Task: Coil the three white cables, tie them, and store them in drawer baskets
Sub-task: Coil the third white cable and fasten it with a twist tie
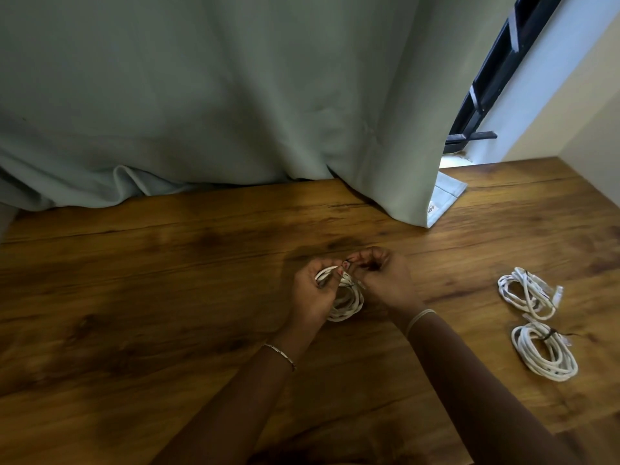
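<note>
Gripping the third coil (349, 305) just above the wooden table (167, 297), the left hand (315, 293) curls round its loops while the right hand (382, 280) pinches a dark tie (347, 262) at its top. Well to the right lie the far coil (526, 293) and the near coil (543, 352), both apparently tied. Tying looks nearly finished. Storing remains, and no drawer baskets show.

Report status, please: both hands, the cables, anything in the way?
Left hand grips third coil; right hand pinches dark tie on it. Far coil and near coil lie tied on table, right side. Nothing blocks; baskets not in view.
</note>
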The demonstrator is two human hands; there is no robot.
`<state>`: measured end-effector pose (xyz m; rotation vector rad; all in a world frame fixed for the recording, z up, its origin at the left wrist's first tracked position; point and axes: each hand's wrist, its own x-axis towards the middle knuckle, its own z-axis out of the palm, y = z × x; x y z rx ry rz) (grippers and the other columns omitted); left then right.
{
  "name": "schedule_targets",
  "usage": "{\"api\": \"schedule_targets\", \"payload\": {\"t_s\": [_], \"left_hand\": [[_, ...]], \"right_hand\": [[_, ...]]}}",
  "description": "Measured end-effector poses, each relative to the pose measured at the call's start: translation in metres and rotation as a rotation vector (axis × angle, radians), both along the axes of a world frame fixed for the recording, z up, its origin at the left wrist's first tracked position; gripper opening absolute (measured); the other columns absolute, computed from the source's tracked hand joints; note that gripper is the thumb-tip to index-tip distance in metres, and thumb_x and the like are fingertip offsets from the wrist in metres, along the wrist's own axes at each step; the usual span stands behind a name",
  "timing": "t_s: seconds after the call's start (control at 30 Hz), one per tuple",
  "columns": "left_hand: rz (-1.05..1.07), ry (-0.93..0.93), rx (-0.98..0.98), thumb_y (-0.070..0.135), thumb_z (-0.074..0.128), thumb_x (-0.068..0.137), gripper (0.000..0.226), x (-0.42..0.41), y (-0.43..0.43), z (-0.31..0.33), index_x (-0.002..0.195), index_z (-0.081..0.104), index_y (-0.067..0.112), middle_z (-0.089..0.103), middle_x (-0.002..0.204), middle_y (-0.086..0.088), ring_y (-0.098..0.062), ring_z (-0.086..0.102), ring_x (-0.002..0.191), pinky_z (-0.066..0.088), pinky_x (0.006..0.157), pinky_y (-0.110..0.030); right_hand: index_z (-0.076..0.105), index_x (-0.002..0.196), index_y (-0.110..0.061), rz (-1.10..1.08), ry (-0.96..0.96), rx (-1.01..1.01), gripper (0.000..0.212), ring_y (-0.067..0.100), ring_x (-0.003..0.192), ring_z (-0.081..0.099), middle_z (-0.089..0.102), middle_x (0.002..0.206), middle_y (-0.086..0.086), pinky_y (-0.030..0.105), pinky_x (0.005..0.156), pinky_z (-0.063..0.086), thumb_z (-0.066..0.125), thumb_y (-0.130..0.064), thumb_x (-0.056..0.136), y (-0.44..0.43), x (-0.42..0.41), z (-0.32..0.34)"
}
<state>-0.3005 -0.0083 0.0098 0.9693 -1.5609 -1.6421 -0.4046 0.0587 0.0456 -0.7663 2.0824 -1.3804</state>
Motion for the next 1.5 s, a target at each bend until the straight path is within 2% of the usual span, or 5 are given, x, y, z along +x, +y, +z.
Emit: {"api": "schedule_targets", "payload": {"t_s": [0.2,0.5,1.0,1.37,1.5], "left_hand": [[0.003,-0.024,0.037,0.007,0.067,0.086,0.018,0.001,-0.001,0.002,0.085,0.064,0.025,0.068,0.086,0.008,-0.004,0.064,0.08,0.053,0.071,-0.019],[-0.366,-0.088,0.143,0.002,0.068,0.083,0.018,-0.003,-0.007,0.009,0.101,0.066,-0.001,0.067,0.083,0.0,-0.003,0.063,0.07,0.051,0.067,-0.014],[-0.337,-0.061,0.219,0.008,0.068,0.084,0.012,0.004,-0.014,0.005,0.096,0.069,0.013,0.071,0.089,0.0,-0.009,0.067,0.081,0.051,0.069,-0.019],[-0.341,-0.059,0.223,0.014,0.064,0.089,0.021,0.002,-0.015,0.005,0.109,0.063,0.008,0.069,0.102,-0.005,-0.014,0.065,0.096,0.053,0.082,-0.024],[-0.287,-0.078,0.199,0.027,0.072,0.082,0.029,-0.003,-0.017,0.008,0.104,0.065,0.009,0.07,0.105,-0.005,-0.017,0.065,0.1,0.052,0.088,-0.03]], "right_hand": [[0.072,0.075,-0.024,0.04,-0.024,-0.033,0.014,-0.001,0.065,0.065,0.071,0.066,-0.011,0.017,0.061,0.05,0.072,-0.012,0.083,0.003,-0.003,0.003],[0.065,0.085,-0.025,0.052,0.307,-0.026,0.011,0.008,0.076,0.055,0.065,0.086,-0.007,0.02,0.066,0.043,0.064,-0.015,0.088,0.001,-0.021,0.009],[0.07,0.083,-0.007,0.21,0.058,-0.008,0.002,-0.003,0.066,0.062,0.07,0.077,0.004,0.01,0.062,0.046,0.071,-0.006,0.082,0.014,-0.028,-0.001],[0.07,0.075,-0.025,0.196,0.223,0.053,0.013,0.011,0.076,0.066,0.072,0.077,-0.005,0.025,0.068,0.051,0.075,-0.015,0.078,0.004,-0.031,-0.01],[0.069,0.074,-0.025,0.172,0.294,0.028,0.022,-0.006,0.065,0.06,0.066,0.07,-0.015,0.01,0.058,0.044,0.072,-0.004,0.077,-0.003,-0.026,-0.004]]}}
